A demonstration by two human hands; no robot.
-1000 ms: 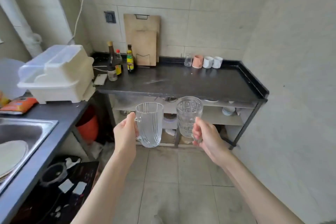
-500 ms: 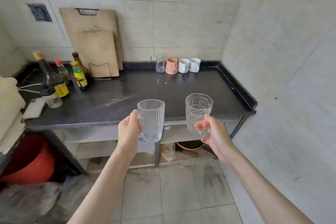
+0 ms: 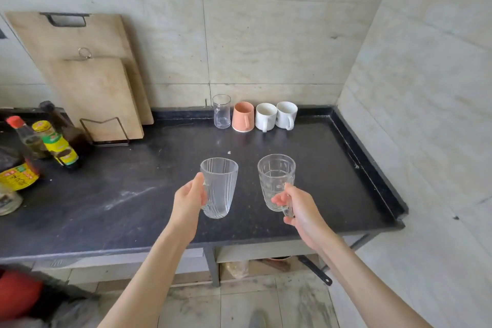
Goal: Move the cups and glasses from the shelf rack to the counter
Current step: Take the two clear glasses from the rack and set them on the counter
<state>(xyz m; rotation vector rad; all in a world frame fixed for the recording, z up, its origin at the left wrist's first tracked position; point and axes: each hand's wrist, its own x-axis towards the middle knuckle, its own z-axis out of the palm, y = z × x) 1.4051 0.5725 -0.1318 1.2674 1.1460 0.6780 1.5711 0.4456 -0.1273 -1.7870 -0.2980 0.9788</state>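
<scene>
My left hand (image 3: 189, 201) grips a ribbed clear glass mug (image 3: 219, 189) by its handle, held upright above the black counter (image 3: 127, 194). A second clear glass mug (image 3: 275, 181), with a dimpled pattern, is held upright the same way by my right hand (image 3: 296, 208). Both mugs hang over the counter's front middle, side by side and apart. Against the back wall stand a clear glass (image 3: 221, 111), an upside-down pink cup (image 3: 242, 116) and two white mugs (image 3: 265, 116) (image 3: 286, 114) in a row.
Two wooden cutting boards (image 3: 98, 93) lean on the wall at the back left in a wire stand. Sauce bottles (image 3: 57, 145) crowd the counter's left end. The counter has a raised rim (image 3: 370, 165) on the right, beside a tiled wall. A lower shelf (image 3: 266, 250) sits under the counter.
I have come closer to the counter. Both hands have carried the mugs forward, from in front of the counter's edge to above its surface.
</scene>
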